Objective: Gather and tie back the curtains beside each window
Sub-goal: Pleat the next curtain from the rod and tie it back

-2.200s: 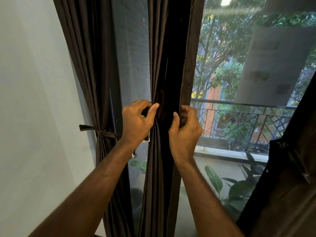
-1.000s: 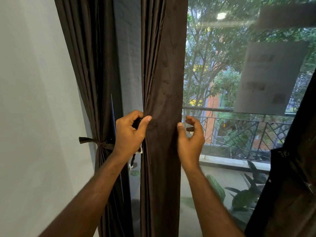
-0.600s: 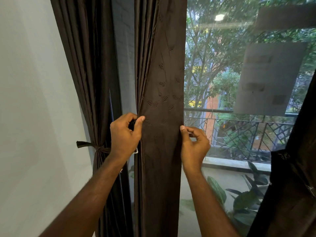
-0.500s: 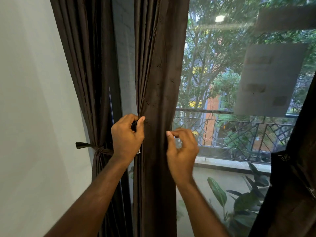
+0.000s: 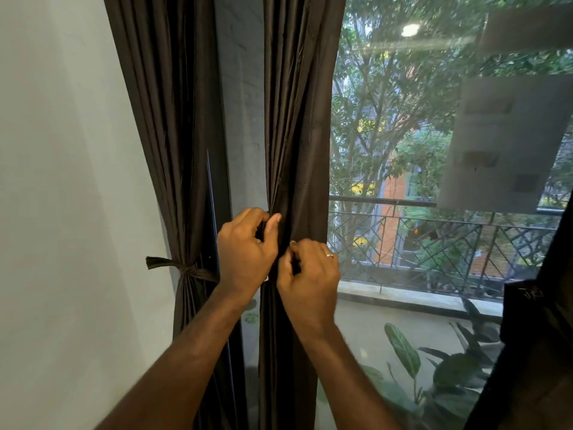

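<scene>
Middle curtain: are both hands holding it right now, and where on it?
Yes. The left hand grips the middle curtain's gathered left edge; the right hand pinches the folds beside it, at the height of the left curtain's tie.

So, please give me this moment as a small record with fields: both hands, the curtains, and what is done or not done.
left hand: grips the middle curtain at its left edge
right hand: pinches the same curtain, close beside the left hand
middle curtain: gathered, no tie visible round it
left curtain: already tied back with a knotted band
right curtain: dark, only partly in view
window: trees and a railing outside
</scene>
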`<state>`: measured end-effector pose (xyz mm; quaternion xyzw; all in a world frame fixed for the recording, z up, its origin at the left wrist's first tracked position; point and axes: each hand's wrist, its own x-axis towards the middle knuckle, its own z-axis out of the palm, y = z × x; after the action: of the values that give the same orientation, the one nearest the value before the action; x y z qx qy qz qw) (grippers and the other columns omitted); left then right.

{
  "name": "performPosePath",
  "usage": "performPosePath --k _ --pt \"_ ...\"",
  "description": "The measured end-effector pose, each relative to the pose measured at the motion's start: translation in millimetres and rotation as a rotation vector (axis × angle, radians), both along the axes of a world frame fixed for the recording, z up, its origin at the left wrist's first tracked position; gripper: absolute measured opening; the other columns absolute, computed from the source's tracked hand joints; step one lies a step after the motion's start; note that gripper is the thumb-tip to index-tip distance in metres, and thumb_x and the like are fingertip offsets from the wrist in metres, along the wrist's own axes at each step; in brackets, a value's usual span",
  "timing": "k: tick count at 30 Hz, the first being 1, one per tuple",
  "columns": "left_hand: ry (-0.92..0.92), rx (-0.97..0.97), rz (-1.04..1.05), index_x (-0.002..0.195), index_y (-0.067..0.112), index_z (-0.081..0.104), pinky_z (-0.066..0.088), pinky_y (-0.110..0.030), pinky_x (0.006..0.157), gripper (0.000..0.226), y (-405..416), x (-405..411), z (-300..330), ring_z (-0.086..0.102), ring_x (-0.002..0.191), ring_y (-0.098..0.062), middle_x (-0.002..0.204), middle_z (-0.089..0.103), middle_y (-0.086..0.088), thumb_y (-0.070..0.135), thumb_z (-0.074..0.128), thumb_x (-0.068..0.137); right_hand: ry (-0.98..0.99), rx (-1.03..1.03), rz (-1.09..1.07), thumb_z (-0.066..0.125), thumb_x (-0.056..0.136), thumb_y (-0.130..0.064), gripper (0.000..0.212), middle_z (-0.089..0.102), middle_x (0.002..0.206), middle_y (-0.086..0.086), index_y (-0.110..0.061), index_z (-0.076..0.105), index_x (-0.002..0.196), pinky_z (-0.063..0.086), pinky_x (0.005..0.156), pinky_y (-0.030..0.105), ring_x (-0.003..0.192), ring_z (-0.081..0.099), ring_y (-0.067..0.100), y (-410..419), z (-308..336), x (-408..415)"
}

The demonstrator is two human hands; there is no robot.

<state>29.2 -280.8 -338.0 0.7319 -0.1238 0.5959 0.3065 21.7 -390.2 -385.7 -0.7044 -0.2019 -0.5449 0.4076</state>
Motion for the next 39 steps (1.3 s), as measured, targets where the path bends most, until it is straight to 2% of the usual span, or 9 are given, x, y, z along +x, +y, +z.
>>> performPosePath --k 12,17,22,25,27,31,33,36,39 --pt "0.097 -0.097 -0.244 0.072 0.007 0.067 0.044 -0.021 0.06 0.025 -3.6 2.3 0.5 0.055 0.06 -0.007 0.064 0.057 0.006 0.018 0.066 0.095 -0.054 -0.159 0.023 0.058 0.09 -0.012 0.015 0.054 0.065 0.003 -0.01 0.06 0.075 0.036 0.061 0.038 0.062 0.049 0.022 8.9 8.1 5.9" --pt "0.118 -0.074 -0.334 0.071 0.007 0.069 0.047 -0.022 0.059 0.03 -1.3 0.0 7.9 0.058 0.059 -0.011 0.063 0.062 0.002 0.029 0.071 0.091 -0.04 -0.203 0.028 0.062 0.087 -0.01 0.01 0.057 0.067 0.004 -0.01 0.061 0.077 0.039 0.061 0.041 0.063 0.051 0.024 7.1 8.9 10.8" --pt "0.133 0.014 -0.313 0.068 0.008 0.065 0.046 -0.03 0.054 0.024 8.6 1.2 11.5 0.054 0.056 -0.013 0.061 0.058 0.0 0.015 0.077 0.087 -0.011 -0.235 0.149 0.064 0.087 -0.006 0.008 0.061 0.075 -0.002 -0.013 0.067 0.085 0.042 0.068 0.043 0.073 0.055 0.019 -5.2 5.7 11.7" --pt "0.143 0.018 -0.314 0.066 0.004 0.058 0.044 -0.044 0.054 0.033 17.0 3.5 8.8 0.051 0.053 -0.023 0.058 0.053 -0.007 0.02 0.069 0.092 0.041 0.007 0.291 0.069 0.091 -0.011 0.009 0.069 0.095 -0.005 -0.014 0.075 0.096 0.049 0.083 0.038 0.093 0.063 0.014 -26.4 4.5 14.7" --pt "0.158 -0.009 -0.346 0.065 0.002 0.059 0.045 -0.047 0.054 0.037 21.7 2.2 6.5 0.052 0.054 -0.027 0.058 0.053 -0.01 0.024 0.065 0.094 0.119 0.28 0.226 0.069 0.092 -0.015 0.014 0.066 0.106 -0.005 -0.018 0.073 0.106 0.051 0.086 0.037 0.1 0.061 0.015 -40.6 4.3 22.1" --pt "0.141 -0.041 -0.381 0.067 0.0 0.062 0.047 -0.047 0.056 0.036 21.8 -0.8 5.2 0.056 0.057 -0.03 0.061 0.057 -0.012 0.025 0.065 0.094 0.468 0.533 0.392 0.074 0.093 -0.025 0.031 0.069 0.113 -0.008 -0.03 0.065 0.122 0.055 0.092 0.035 0.102 0.065 0.012 -53.5 12.8 48.9" --pt "0.136 -0.044 -0.375 0.069 0.0 0.064 0.048 -0.047 0.056 0.033 20.3 -0.6 4.7 0.057 0.057 -0.029 0.062 0.059 -0.012 0.022 0.068 0.093 0.522 0.511 0.452 0.076 0.092 -0.024 0.026 0.074 0.105 -0.003 -0.026 0.07 0.118 0.057 0.093 0.038 0.099 0.069 0.014 -51.4 14.7 55.7" --pt "0.105 -0.072 -0.31 0.068 0.003 0.066 0.048 -0.044 0.055 0.028 19.6 0.8 2.0 0.057 0.056 -0.022 0.061 0.06 -0.006 0.018 0.073 0.091 0.469 0.516 0.368 0.078 0.09 -0.019 0.01 0.075 0.085 -0.008 -0.028 0.075 0.09 0.06 0.085 0.04 0.084 0.069 0.012 -50.6 14.3 51.2" --pt "0.067 -0.083 -0.208 0.067 0.006 0.065 0.048 -0.044 0.054 0.027 20.8 6.5 2.1 0.057 0.054 -0.021 0.06 0.06 -0.003 0.018 0.076 0.089 0.324 0.545 0.253 0.078 0.089 -0.014 0.02 0.073 0.076 -0.013 -0.032 0.075 0.081 0.053 0.074 0.023 0.075 0.066 0.004 -50.0 12.1 42.2"
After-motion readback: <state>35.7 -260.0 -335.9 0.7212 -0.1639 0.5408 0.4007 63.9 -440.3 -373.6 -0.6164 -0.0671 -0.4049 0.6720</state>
